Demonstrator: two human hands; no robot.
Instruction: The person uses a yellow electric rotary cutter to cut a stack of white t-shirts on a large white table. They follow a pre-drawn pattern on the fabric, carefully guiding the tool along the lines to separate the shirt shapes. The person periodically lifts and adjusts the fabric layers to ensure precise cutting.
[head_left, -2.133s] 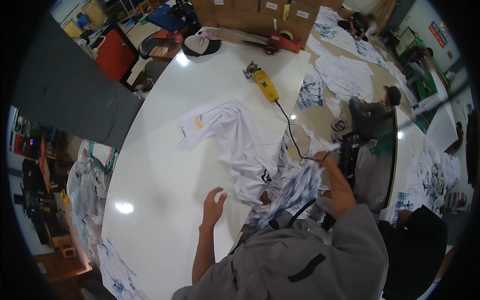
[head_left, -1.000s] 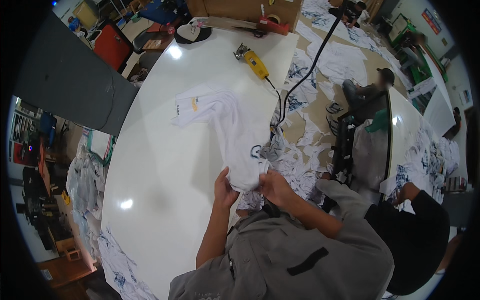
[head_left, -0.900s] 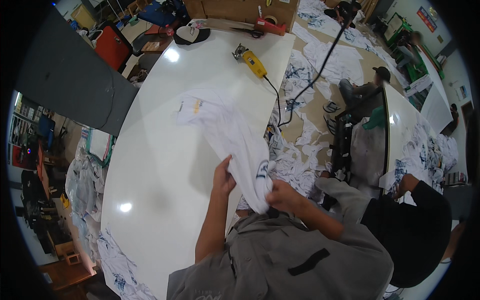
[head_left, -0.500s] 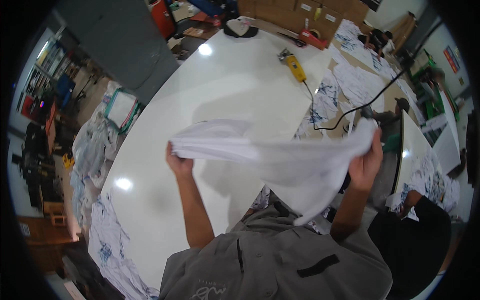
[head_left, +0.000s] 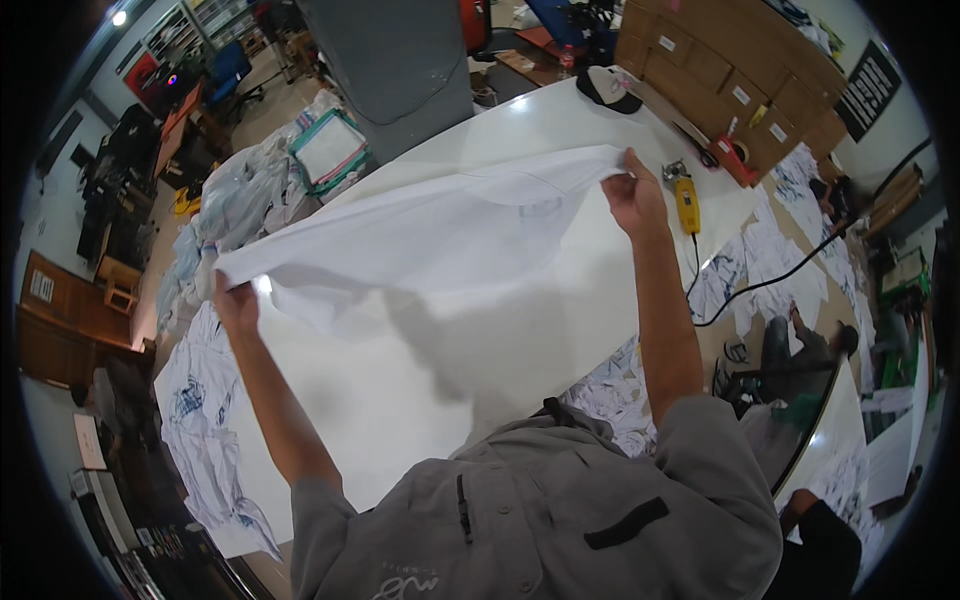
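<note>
A white piece of fabric (head_left: pixel 420 225) is stretched wide between my hands over the white table (head_left: pixel 360 430). It has a curved cut along its far edge, and its near edge hangs loosely, casting a shadow on the tabletop. My left hand (head_left: pixel 238 305) pinches one corner near the table's left side. At the other end, my right hand (head_left: pixel 640 200) is closed on the opposite corner, farther out and higher. Just right of that hand lies a yellow handheld electric cutter (head_left: pixel 687 205) with a black cord.
Cardboard boxes (head_left: pixel 710 70) line the far edge, with a cap (head_left: pixel 608 90) and a red tape dispenser (head_left: pixel 735 162) before them. White fabric scraps (head_left: pixel 205 410) drape the left edge. A grey pillar (head_left: pixel 395 75) stands beyond. A person (head_left: pixel 820 345) sits low on the right.
Both hands have moved apart and outward over the table, the right one forward. The fabric, bunched and blurred before, is now spread out between them. My view has turned rightward.
</note>
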